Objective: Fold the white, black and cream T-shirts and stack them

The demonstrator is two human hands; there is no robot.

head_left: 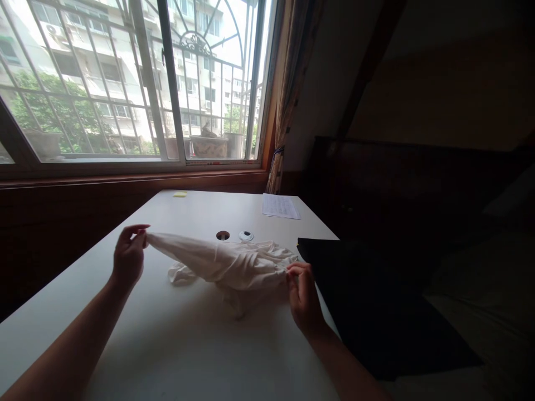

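A crumpled white cloth (234, 263) is stretched sideways between my two hands above the white table (200, 356). My left hand (129, 253) pinches its left end, which is pulled to a narrow point. At the cloth's right end, my right hand (304, 295) grips the edge between thumb and fingers. The middle of the cloth is bunched in folds, and loose parts hang down near the tabletop. Whether those lower parts rest on the table is hard to tell.
Behind the cloth are a round hole (223, 235) and a round cover (246, 236) in the tabletop. Papers (281, 206) and a yellow note (180, 195) lie at the far edge. A black sheet-like item (376, 301) is at the right.
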